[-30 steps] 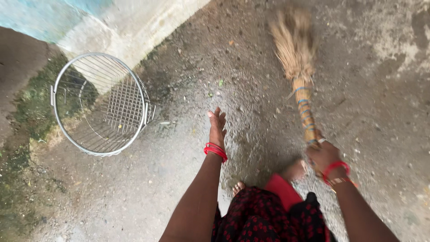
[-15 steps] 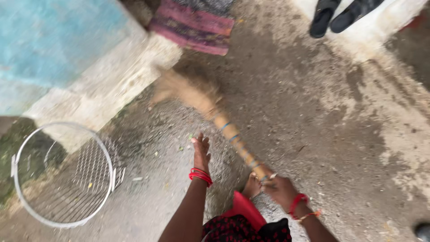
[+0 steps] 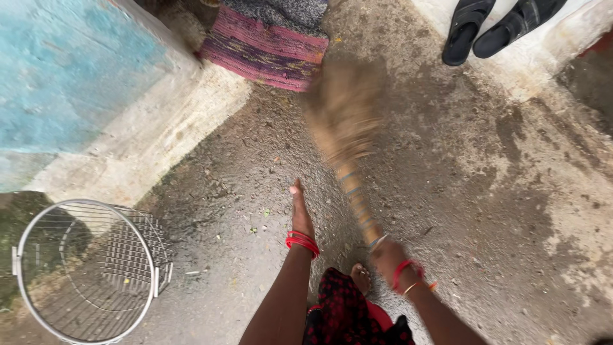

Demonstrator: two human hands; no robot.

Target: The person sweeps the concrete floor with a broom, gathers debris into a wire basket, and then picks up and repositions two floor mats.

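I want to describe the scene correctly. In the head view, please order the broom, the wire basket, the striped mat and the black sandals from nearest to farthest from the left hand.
From the left hand:
1. Broom, just to its right, held in the right hand.
2. Striped mat, straight ahead by the wall, and wire basket, low on the left: too close to call.
3. Black sandals, far upper right.

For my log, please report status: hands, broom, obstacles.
Right hand grips broom, bristles blurred. Left hand open, empty. Wire basket left; striped mat, black sandals ahead.
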